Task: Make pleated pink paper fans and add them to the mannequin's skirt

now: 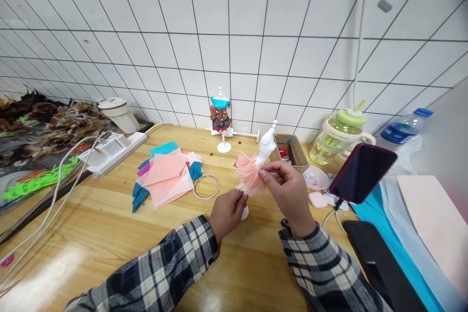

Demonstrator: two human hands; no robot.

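Pinched by the right hand (287, 190), a skirt (249, 175) circled the form (267, 145) — bare above — while the left hand (227, 212) gripped its stand (245, 213).

- open lane on the bench (117, 239) between pink sheets (168, 178) and left sleeve (157, 263);
- cardboard box (300, 151) and pink dish (324, 183) obstruct beyond the right hand (288, 192);
- dressed mannequin (220, 114) blocks the back

i observe remotely: white cup (122, 117) behind power strip (133, 145); green-lidded jug (332, 139) left of blue-capped bottle (401, 129); tiled wall (248, 53) beyond.
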